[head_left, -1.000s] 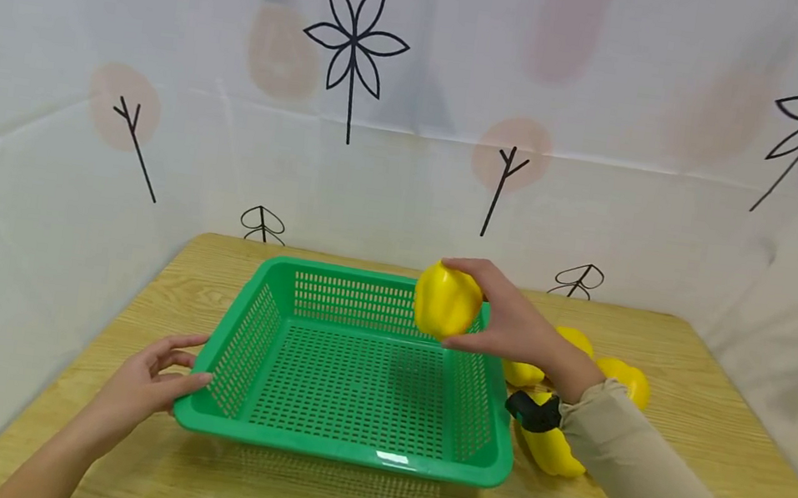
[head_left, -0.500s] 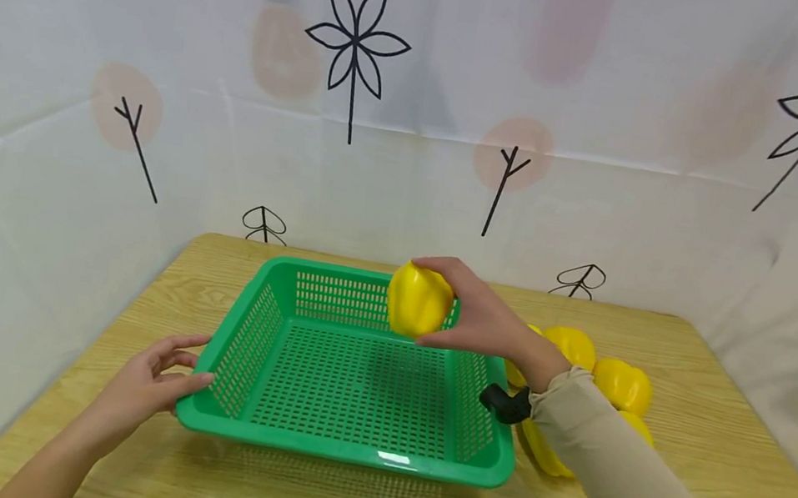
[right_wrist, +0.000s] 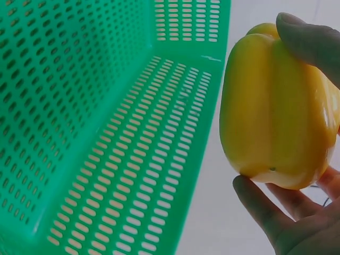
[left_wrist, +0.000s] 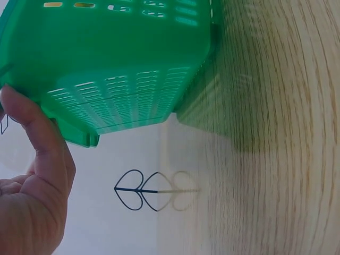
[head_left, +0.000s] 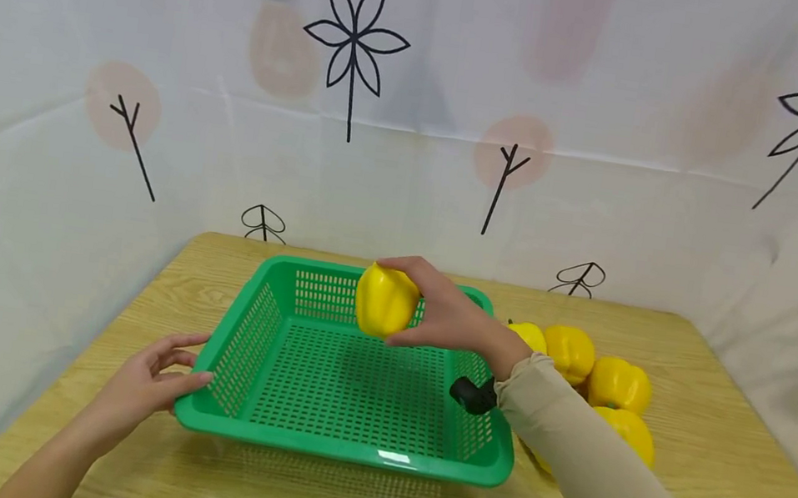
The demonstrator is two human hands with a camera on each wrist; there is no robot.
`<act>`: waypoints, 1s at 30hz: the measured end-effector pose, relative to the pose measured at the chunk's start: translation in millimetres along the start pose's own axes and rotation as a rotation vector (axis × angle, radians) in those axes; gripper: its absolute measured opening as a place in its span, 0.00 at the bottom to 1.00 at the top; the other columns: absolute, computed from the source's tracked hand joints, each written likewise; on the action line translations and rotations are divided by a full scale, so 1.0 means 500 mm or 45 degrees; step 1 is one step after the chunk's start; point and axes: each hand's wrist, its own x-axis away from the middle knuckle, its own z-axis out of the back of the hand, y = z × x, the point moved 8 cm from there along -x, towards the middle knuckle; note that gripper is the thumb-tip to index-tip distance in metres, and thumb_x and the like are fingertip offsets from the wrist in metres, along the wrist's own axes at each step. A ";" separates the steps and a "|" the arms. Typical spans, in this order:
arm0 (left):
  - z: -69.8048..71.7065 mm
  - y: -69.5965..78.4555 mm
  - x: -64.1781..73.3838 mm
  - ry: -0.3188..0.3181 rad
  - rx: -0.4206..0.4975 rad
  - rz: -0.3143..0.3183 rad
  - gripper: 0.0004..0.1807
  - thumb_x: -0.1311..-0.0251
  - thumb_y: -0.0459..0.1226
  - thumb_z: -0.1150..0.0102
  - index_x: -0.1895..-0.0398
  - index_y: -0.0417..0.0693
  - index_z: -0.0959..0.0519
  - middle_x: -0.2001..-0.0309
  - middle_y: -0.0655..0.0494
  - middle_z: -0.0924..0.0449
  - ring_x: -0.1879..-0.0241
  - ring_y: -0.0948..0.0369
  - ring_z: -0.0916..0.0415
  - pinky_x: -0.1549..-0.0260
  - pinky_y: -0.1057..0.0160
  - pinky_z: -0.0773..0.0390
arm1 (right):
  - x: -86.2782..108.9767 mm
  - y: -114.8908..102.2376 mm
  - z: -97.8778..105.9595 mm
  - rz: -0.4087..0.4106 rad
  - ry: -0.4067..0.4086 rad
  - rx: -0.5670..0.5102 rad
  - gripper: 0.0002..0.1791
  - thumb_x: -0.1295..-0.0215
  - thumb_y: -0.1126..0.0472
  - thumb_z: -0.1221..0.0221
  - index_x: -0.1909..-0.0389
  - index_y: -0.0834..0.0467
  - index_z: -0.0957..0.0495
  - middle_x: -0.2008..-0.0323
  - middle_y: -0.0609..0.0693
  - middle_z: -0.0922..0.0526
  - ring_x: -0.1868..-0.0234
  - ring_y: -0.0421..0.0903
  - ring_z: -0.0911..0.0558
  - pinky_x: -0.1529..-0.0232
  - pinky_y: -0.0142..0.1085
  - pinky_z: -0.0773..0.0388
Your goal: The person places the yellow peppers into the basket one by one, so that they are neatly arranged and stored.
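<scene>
A yellow bell pepper [head_left: 387, 302] is held in my right hand [head_left: 447, 310], thumb on one side and fingers on the other. It hangs over the green plastic basket [head_left: 342, 448], near the back wall. The right wrist view shows the glossy bell pepper [right_wrist: 276, 111] beside the slotted wall [right_wrist: 133, 159], apart from it. My left hand [head_left: 150, 380] grips the basket's left rim near the front corner, its thumb on the rim and its fingers along the outside. In the left wrist view, part of this hand [left_wrist: 42, 159] touches the basket's edge; the other fingers are mostly hidden.
Several yellow bell peppers [head_left: 620, 385] lie on the wooden table [head_left: 701, 482] right of the basket, some partly behind my right sleeve [head_left: 604, 470]. A white patterned cloth [head_left: 406, 191] stands behind the table.
My right hand has carried the bell pepper leftward over the basket, from its right side toward the middle. More of the peppers on the table now show. My left hand stays on the rim.
</scene>
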 end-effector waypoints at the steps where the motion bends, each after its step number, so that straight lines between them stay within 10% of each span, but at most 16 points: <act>1: 0.000 0.000 0.000 0.000 0.000 0.000 0.33 0.40 0.40 0.40 0.33 0.44 0.41 0.52 0.42 0.33 0.66 0.58 0.23 0.74 0.56 0.22 | -0.004 0.001 -0.004 0.000 -0.005 -0.005 0.49 0.58 0.57 0.25 0.34 0.53 0.41 0.40 0.49 0.36 0.46 0.46 0.32 0.51 0.41 0.28; 30: -0.001 -0.001 -0.005 -0.005 0.043 -0.005 0.33 0.40 0.39 0.40 0.33 0.44 0.41 0.52 0.41 0.34 0.65 0.57 0.22 0.71 0.54 0.20 | -0.105 0.038 -0.130 -0.165 -0.220 -0.078 0.48 0.56 0.57 0.27 0.35 0.53 0.43 0.38 0.51 0.39 0.46 0.46 0.32 0.51 0.38 0.29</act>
